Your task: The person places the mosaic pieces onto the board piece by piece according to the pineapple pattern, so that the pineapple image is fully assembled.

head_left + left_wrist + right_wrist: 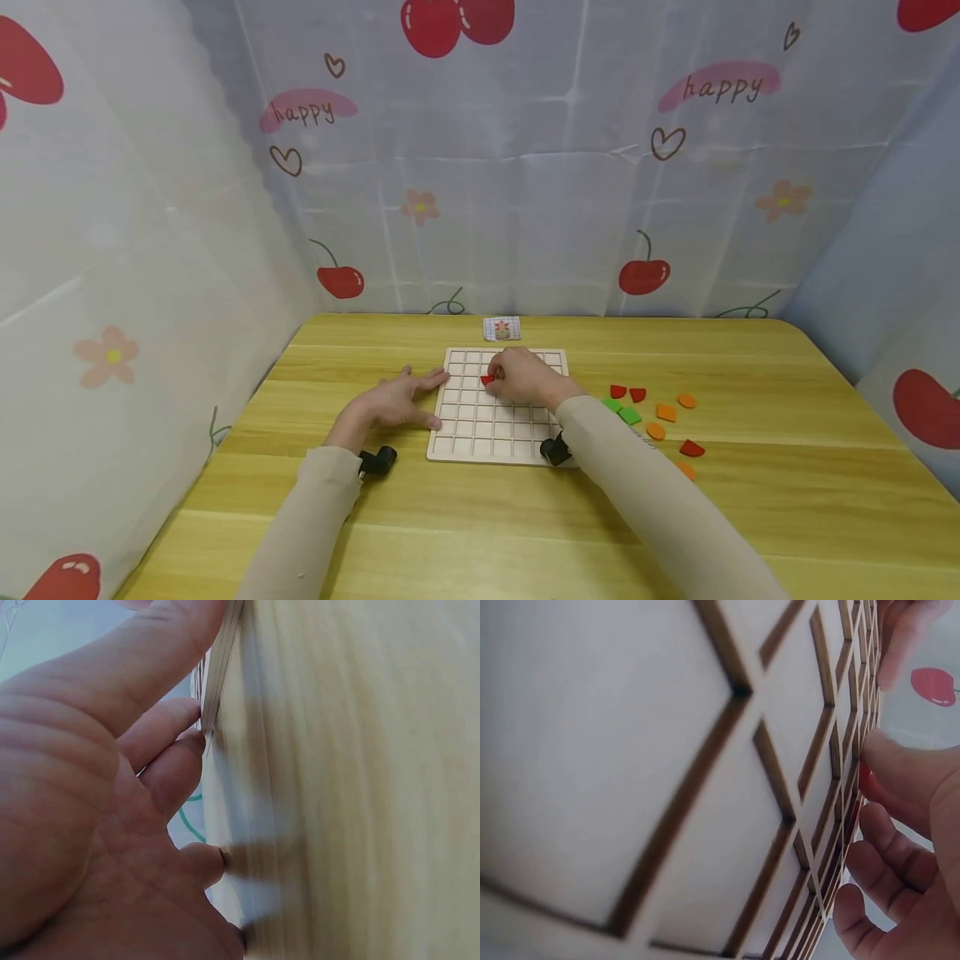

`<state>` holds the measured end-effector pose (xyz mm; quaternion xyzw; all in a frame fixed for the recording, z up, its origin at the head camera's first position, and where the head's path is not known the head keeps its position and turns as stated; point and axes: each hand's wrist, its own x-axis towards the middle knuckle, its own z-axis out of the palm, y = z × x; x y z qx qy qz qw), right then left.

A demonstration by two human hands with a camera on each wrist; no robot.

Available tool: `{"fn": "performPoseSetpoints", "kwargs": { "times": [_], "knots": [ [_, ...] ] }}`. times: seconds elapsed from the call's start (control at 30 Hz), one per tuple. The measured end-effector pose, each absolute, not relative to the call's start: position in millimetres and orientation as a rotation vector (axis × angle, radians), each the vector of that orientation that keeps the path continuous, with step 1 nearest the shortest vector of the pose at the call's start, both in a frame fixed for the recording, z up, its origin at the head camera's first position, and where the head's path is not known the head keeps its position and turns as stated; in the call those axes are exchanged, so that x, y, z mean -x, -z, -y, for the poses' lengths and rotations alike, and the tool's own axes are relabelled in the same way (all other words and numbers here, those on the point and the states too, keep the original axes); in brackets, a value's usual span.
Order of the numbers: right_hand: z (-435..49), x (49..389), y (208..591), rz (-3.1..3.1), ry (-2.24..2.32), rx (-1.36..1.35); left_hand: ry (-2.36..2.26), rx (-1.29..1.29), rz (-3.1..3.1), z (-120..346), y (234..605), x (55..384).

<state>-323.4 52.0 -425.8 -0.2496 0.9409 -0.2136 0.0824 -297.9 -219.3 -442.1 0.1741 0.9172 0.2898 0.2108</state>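
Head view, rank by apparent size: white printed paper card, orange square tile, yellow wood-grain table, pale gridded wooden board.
1. Yellow wood-grain table
2. Pale gridded wooden board
3. White printed paper card
4. Orange square tile

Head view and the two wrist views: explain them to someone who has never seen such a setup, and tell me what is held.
There is no robot here, just a person's two bare hands. The wide picture looks forward and down from the person's head; the close ones come from the left-wrist camera and right-wrist camera. On the wood-grain table lies a gridded wooden board, with a small picture card beyond its far edge. Loose red pieces, green pieces and orange pieces lie to its right. The left hand touches the board's left edge, fingers spread. The right hand pinches a red piece at the grid.
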Motion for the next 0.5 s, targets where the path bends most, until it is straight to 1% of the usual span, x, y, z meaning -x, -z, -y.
{"fn": "performPoseSetpoints", "kwargs": {
  "times": [0.23, 0.5],
  "knots": [
    [-51.0, 322.4, 427.4, -2.840, 0.636, 0.727, -0.791, -0.481, -2.558, 219.3, 443.6, 298.6],
    [-51.9, 318.7, 423.8, -2.883, 0.642, 0.628, -0.812, -0.472, -2.548, 217.1, 442.1, 297.2]
  ]
}}
